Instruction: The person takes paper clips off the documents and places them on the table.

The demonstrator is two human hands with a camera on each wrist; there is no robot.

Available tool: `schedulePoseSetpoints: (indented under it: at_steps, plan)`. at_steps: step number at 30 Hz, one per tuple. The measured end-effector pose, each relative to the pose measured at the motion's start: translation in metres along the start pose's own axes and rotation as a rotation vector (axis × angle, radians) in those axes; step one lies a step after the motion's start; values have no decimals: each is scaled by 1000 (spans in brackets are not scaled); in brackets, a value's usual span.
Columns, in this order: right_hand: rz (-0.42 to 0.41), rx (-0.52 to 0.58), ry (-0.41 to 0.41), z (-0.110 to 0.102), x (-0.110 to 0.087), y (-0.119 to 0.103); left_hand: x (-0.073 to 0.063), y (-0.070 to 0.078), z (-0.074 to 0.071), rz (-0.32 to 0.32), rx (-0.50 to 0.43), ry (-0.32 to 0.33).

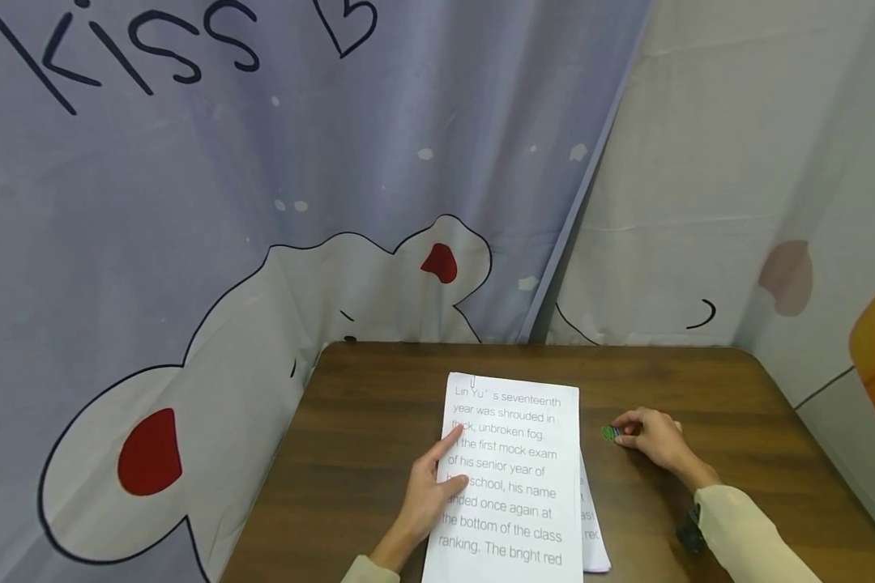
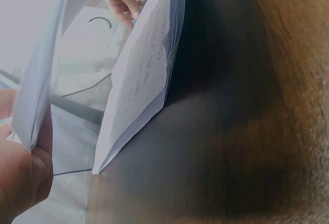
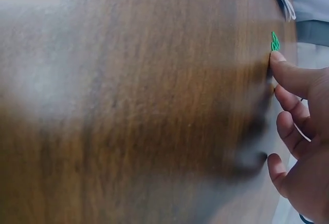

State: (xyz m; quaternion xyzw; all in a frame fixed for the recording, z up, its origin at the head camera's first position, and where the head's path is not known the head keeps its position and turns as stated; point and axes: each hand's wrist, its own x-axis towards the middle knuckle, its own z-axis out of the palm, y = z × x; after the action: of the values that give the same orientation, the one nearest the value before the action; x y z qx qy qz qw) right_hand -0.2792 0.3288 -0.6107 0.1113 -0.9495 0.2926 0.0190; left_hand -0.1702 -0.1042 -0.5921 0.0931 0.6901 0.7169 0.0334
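Note:
My left hand (image 1: 424,494) grips a stack of printed sheets (image 1: 514,486) by its left edge, thumb on the front page. A paper clip (image 1: 472,382) sits on the top edge of these sheets. In the left wrist view the held sheets (image 2: 42,75) stand raised above a second stack of paper (image 2: 134,93) on the table. Right of the papers, my right hand (image 1: 659,439) pinches small green and blue paper clips (image 1: 608,433) between thumb and forefinger. The right wrist view shows green clips (image 3: 275,43) poking out beyond the thumb tip, other fingers loosely bent.
The brown wooden table (image 1: 364,405) has rounded far corners. Behind it hangs a blue-grey curtain (image 1: 379,146) with cartoon drawings, and a pale cloth (image 1: 671,202) covers the right side. A dark band (image 1: 691,530) circles the right wrist.

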Motion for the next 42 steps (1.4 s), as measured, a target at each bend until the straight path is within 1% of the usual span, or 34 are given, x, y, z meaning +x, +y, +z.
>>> schedulePoseSetpoints:
  at_steps: [3, 8, 14, 17, 19, 21, 23, 26, 27, 32, 39, 42]
  plan:
    - [-11, -22, 5, 1, -1, 1, 0, 0, 1, 4, -13, -3]
    - [-46, -66, 12, 3, -2, 2, -1, -1, 2, -6, -30, 1]
    - [-63, -75, 5, 2, -4, 0, -1, 0, 5, -1, -32, -1]
    - [-46, -53, 1, 0, -5, -1, -2, 1, 6, 0, -34, -6]
    - [-41, -30, 14, -1, -5, -4, -3, 1, 6, 1, -33, -8]
    - [-50, -7, 54, -4, -4, -8, -4, 1, 6, -1, -32, -7]
    - [-77, 17, 104, -6, -1, -14, -3, 2, 6, -7, -29, -6]
    - [-112, 58, 168, -11, 7, -26, -1, 4, 5, -7, -28, -5]
    - [-120, 73, 179, -12, 10, -30, -1, 4, 5, -7, -28, -2]
    - [-119, 140, 184, -16, 21, -47, 2, 6, 8, -6, -39, 8]
    - [-77, 221, 186, -17, 33, -67, 2, 7, 15, -11, -54, -7]
    - [-65, 242, 192, -19, 39, -77, 1, 6, 18, -3, -53, -6]
